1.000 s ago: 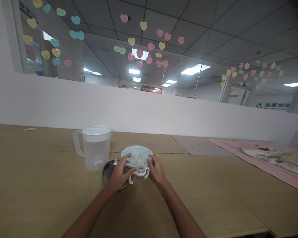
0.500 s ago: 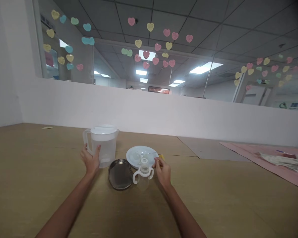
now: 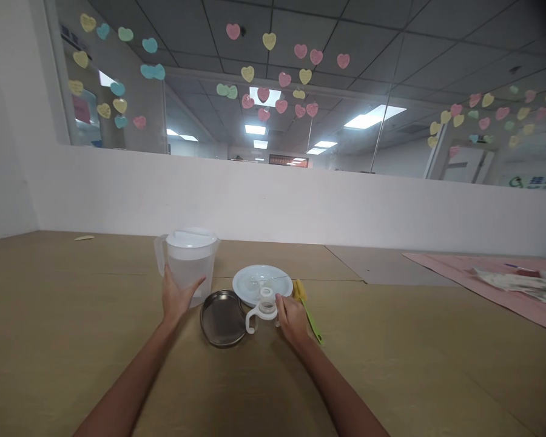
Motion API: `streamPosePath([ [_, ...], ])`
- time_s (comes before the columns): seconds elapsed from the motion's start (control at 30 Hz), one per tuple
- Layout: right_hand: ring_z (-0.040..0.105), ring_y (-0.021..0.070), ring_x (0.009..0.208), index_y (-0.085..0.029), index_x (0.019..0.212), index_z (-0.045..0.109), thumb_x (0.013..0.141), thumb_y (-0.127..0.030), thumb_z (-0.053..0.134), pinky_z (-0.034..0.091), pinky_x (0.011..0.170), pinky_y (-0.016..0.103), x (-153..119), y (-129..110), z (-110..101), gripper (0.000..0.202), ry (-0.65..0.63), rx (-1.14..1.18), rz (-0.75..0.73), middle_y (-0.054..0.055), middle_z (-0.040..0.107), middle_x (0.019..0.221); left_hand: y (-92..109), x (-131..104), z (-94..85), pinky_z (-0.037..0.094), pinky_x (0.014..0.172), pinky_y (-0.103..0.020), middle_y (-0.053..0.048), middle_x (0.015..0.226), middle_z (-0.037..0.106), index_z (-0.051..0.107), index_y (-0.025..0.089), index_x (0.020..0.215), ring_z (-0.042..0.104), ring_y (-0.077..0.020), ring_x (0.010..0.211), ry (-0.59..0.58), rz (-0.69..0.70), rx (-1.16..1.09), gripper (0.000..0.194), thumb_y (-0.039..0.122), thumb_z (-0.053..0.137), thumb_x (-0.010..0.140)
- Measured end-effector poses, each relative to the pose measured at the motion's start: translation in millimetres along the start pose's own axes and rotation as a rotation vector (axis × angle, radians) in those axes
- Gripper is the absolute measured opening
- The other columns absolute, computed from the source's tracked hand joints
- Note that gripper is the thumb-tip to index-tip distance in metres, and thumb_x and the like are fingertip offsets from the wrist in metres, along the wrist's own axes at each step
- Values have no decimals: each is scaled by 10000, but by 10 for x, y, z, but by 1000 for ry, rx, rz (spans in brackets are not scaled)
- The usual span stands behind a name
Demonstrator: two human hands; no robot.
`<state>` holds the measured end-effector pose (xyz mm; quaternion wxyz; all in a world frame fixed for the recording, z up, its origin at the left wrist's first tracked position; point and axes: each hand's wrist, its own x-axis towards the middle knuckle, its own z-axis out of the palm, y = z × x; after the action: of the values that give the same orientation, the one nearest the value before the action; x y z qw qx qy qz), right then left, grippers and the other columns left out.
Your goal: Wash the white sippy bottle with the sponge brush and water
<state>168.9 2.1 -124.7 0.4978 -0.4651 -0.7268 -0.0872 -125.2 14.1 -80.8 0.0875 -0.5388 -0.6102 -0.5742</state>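
Note:
A translucent plastic pitcher (image 3: 192, 258) with a white lid stands upright, its handle to the left. My left hand (image 3: 176, 298) lies against its lower front left side, thumb and fingers spread. A clear baby bottle (image 3: 267, 308) with a white two-handled collar stands with its mouth uncovered. My right hand (image 3: 293, 318) is closed at the bottle's right handle and hides most of it. Behind the bottle, a white plate (image 3: 241, 280) holds small clear parts and a thin straw-like piece. A shallow steel dish (image 3: 224, 321) sits between the pitcher and the bottle.
Right of my right hand lies a brush with a yellow sponge head (image 3: 299, 289) and green handle (image 3: 315, 328). A pink cloth (image 3: 441, 273) with items on it covers the far right. A white wall (image 3: 264, 203) with windows borders the table's back.
My right hand has moved left and down from the plate's right edge to the bottle's handle, uncovering the brush. My left hand has shifted right, from beside the pitcher's handle to the pitcher's front.

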Motion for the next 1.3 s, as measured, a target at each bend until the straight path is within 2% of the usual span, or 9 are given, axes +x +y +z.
streamPosePath([
  [0.07, 460, 126, 517, -190, 528, 474, 924, -348, 233, 291, 522, 262, 8, 1, -16, 489, -3, -19, -7, 11, 518, 523, 75, -2, -42, 341, 965, -490, -195, 1353, 327, 116, 114, 1376, 339, -375, 1210, 8, 41, 41, 980, 545, 613, 650],
  [0.13, 467, 124, 531, -189, 537, 474, 924, -347, 233, 298, 533, 256, 13, 4, -34, 483, -20, -18, -11, 11, 522, 535, 163, -6, -63, 321, 991, -476, -186, 1368, 316, 139, 112, 1376, 323, -353, 1231, 2, 145, 63, 976, 540, 620, 643],
  [0.2, 471, 122, 539, -189, 547, 473, 926, -342, 234, 305, 540, 253, 15, 8, -47, 473, -36, -8, -16, 10, 522, 545, 240, -15, -62, 296, 1003, -484, -191, 1370, 310, 155, 101, 1374, 302, -348, 1246, -7, 231, 79, 962, 545, 608, 650],
  [0.3, 471, 124, 550, -191, 546, 460, 927, -340, 228, 311, 548, 254, 16, 22, -48, 471, -29, -14, -20, 10, 513, 551, 316, -48, -35, 239, 1008, -529, -198, 1377, 294, 175, 98, 1374, 254, -367, 1265, -16, 262, 125, 915, 546, 573, 683],
  [0.43, 467, 124, 564, -189, 538, 445, 926, -342, 231, 314, 560, 251, 20, 44, -32, 469, -14, -33, -22, 11, 503, 553, 332, -101, 2, 114, 1000, -610, -201, 1407, 239, 180, 129, 1381, 162, -390, 1296, -30, 302, 194, 851, 544, 525, 722],
  [0.57, 465, 120, 563, -187, 540, 439, 924, -338, 240, 308, 558, 248, 30, 55, -33, 457, -27, -24, -14, 10, 503, 555, 297, -128, 15, 33, 1019, -584, -193, 1421, 220, 250, 141, 1365, 120, -363, 1316, -46, 439, 234, 737, 521, 465, 771],
  [0.7, 443, 113, 530, -187, 526, 434, 922, -352, 231, 286, 532, 247, 38, 56, -44, 474, -45, -22, -8, 1, 483, 528, 295, -140, 11, 24, 1023, -577, -174, 1433, 208, 262, 158, 1364, 106, -351, 1323, -81, 516, 258, 667, 484, 431, 808],
  [1.03, 434, 115, 503, -193, 520, 434, 918, -345, 234, 275, 509, 248, 41, 41, -59, 471, -79, -20, 2, -1, 481, 511, 316, -137, -12, 41, 1034, -559, -153, 1446, 188, 244, 179, 1372, 117, -340, 1325, -111, 540, 293, 662, 479, 430, 812],
  [1.3, 434, 106, 499, -182, 521, 427, 921, -343, 227, 276, 514, 243, 36, 58, -45, 475, -103, -28, 5, -4, 475, 508, 297, -140, -3, 87, 1026, -569, -173, 1434, 210, 233, 159, 1375, 132, -346, 1320, -99, 590, 344, 656, 453, 426, 822],
])
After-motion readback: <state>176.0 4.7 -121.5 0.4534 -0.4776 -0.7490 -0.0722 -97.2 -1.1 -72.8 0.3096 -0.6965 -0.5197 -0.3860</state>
